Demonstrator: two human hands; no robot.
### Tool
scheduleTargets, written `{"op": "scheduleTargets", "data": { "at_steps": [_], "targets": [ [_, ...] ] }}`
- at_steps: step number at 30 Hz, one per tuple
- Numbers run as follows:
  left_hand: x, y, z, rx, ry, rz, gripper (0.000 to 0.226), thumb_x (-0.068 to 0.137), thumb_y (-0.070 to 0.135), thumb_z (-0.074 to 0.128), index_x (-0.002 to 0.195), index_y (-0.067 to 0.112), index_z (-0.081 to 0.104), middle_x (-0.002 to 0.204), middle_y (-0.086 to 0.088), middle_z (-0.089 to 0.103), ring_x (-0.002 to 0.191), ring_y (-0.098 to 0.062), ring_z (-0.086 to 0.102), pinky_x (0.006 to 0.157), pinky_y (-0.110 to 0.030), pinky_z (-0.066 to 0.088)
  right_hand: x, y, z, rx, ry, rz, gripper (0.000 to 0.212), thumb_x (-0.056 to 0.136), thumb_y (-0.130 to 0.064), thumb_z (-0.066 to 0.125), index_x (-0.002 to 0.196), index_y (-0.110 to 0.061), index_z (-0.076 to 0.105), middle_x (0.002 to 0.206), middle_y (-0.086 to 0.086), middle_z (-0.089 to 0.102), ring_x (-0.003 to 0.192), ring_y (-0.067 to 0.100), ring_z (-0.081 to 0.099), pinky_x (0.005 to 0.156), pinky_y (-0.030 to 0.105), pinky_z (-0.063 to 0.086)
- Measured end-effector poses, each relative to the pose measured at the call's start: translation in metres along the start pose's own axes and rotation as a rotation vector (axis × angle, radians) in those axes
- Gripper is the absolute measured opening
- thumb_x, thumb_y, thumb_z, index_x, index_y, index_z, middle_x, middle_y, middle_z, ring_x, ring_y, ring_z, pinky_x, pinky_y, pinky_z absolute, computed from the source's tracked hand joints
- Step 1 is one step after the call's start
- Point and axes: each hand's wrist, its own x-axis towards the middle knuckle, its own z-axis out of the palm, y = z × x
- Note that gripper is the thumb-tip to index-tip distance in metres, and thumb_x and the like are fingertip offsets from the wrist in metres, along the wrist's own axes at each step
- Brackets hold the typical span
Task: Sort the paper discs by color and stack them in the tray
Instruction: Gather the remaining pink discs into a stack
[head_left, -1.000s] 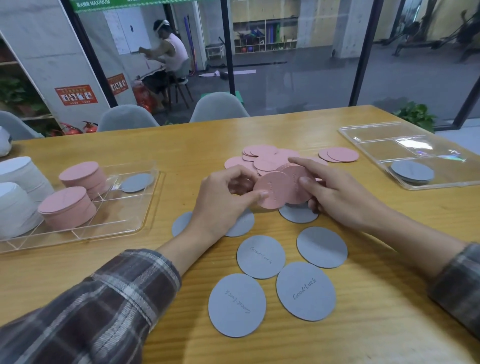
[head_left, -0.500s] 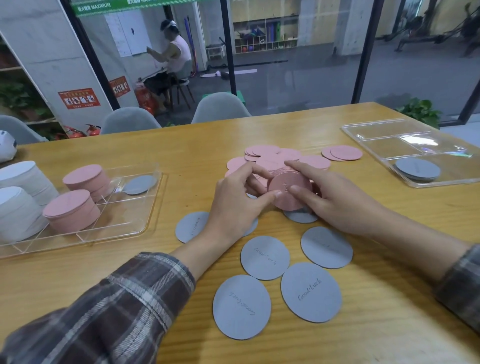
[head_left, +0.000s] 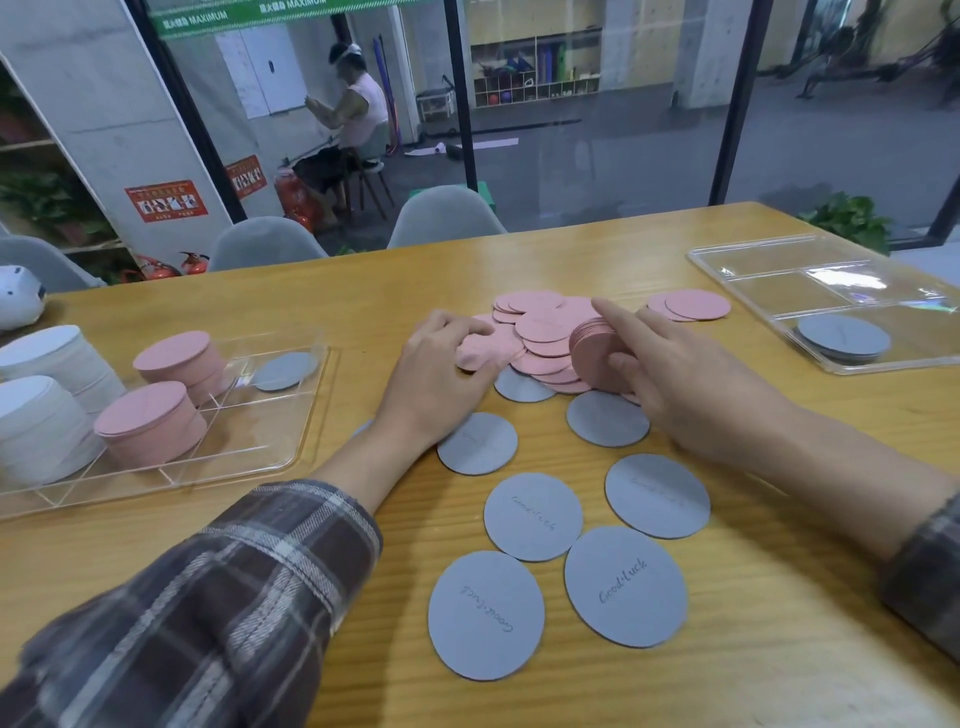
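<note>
A heap of loose pink discs (head_left: 540, 325) lies in the middle of the wooden table. My right hand (head_left: 691, 384) holds a small upright stack of pink discs (head_left: 592, 358) at the heap's right side, index finger stretched over its top. My left hand (head_left: 441, 379) pinches loose pink discs (head_left: 485, 353) at the heap's left edge. Several grey discs (head_left: 532, 514) lie flat in front of the heap. The left clear tray (head_left: 171, 478) holds two pink stacks (head_left: 150, 421), white stacks (head_left: 36, 415) and one grey disc (head_left: 285, 370). The right clear tray (head_left: 753, 270) holds a low grey stack (head_left: 841, 338).
Two more pink discs (head_left: 693, 304) lie apart, between the heap and the right tray. A white object (head_left: 18, 299) sits at the far left table edge. Grey chairs (head_left: 441, 218) stand behind the table before a glass wall, with a seated person beyond it.
My left hand let go of the shared pink stack and moved left onto loose pink discs. My right hand now holds the stack alone, standing on edge. The view shifted slightly.
</note>
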Motion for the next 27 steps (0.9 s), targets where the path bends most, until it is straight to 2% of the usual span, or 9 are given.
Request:
{"op": "scheduleTargets", "data": {
  "at_steps": [2,4,8,11,15,17,20,23,27],
  "targets": [
    [0.004,-0.002,0.003,0.036,-0.066,-0.005,0.045,0.09,0.038,0.076,0.131,0.021,0.068,0.128,0.003,0.059,0.122,-0.018,0.053,0.1,-0.023,0.039,0.0,0.001,0.0,0.012,-0.018,0.015,0.053,0.107,-0.03,0.036,0.156,-0.033,0.016,0.124,0.002,0.048,0.105,0.034,0.056,0.084,0.05,0.05],
    [0.008,-0.002,0.006,0.042,-0.142,-0.025,0.058,0.091,0.048,0.073,0.142,0.021,0.061,0.14,0.003,0.056,0.131,-0.017,0.049,0.106,-0.026,0.037,0.0,0.001,-0.003,0.021,-0.027,0.031,0.052,0.107,-0.03,0.034,0.155,-0.034,0.017,0.131,0.005,0.049,0.11,0.035,0.055,0.087,0.051,0.049],
    [0.019,-0.002,0.013,0.064,-0.261,-0.081,0.086,0.081,0.081,0.055,0.151,0.032,0.049,0.154,0.006,0.047,0.144,-0.018,0.04,0.118,-0.045,0.037,-0.001,-0.001,-0.007,-0.005,-0.03,0.042,0.051,0.106,-0.031,0.035,0.155,-0.035,0.019,0.133,0.001,0.049,0.112,0.029,0.055,0.085,0.048,0.05],
    [0.027,0.004,0.019,0.132,-0.346,-0.073,0.096,0.072,0.092,0.042,0.156,0.044,0.037,0.168,0.005,0.029,0.157,-0.022,0.02,0.125,-0.053,0.022,0.0,0.001,-0.011,-0.041,-0.01,0.054,0.051,0.106,-0.03,0.037,0.156,-0.032,0.024,0.134,-0.001,0.051,0.114,0.028,0.054,0.084,0.044,0.048],
    [0.037,0.013,0.025,0.172,-0.488,-0.017,0.099,0.069,0.095,0.036,0.158,0.054,0.023,0.174,0.009,0.009,0.161,-0.022,0.001,0.128,-0.054,0.003,0.003,0.011,-0.013,-0.035,0.053,0.09,0.05,0.105,-0.028,0.04,0.154,-0.029,0.03,0.134,-0.001,0.054,0.115,0.029,0.054,0.081,0.041,0.046],
    [0.04,0.015,0.028,0.181,-0.529,0.006,0.098,0.069,0.096,0.036,0.157,0.054,0.025,0.173,0.011,0.015,0.161,-0.02,0.005,0.128,-0.056,0.006,0.004,0.016,-0.015,-0.009,0.086,0.11,0.049,0.105,-0.027,0.042,0.153,-0.029,0.033,0.135,-0.001,0.054,0.118,0.029,0.053,0.085,0.043,0.048],
    [0.045,0.017,0.031,0.155,-0.498,0.026,0.097,0.068,0.096,0.046,0.153,0.048,0.037,0.159,0.016,0.035,0.15,-0.015,0.03,0.124,-0.053,0.022,0.005,0.018,-0.019,-0.01,0.122,0.142,0.049,0.105,-0.026,0.043,0.153,-0.028,0.036,0.14,-0.001,0.053,0.121,0.028,0.052,0.086,0.041,0.046],
    [0.046,0.021,0.031,0.107,-0.505,0.013,0.093,0.068,0.093,0.055,0.147,0.045,0.044,0.149,0.015,0.038,0.139,-0.014,0.042,0.119,-0.045,0.033,0.005,0.018,-0.022,-0.022,0.14,0.156,0.049,0.104,-0.026,0.043,0.153,-0.028,0.035,0.145,-0.002,0.052,0.121,0.029,0.053,0.085,0.041,0.044],
    [0.039,0.023,0.026,0.103,-0.488,0.065,0.074,0.074,0.084,0.058,0.138,0.049,0.049,0.136,0.019,0.041,0.125,-0.009,0.049,0.11,-0.04,0.043,0.003,0.018,-0.022,-0.02,0.128,0.15,0.049,0.104,-0.027,0.043,0.152,-0.028,0.036,0.142,-0.002,0.053,0.121,0.029,0.054,0.086,0.042,0.046]
  ]
}}
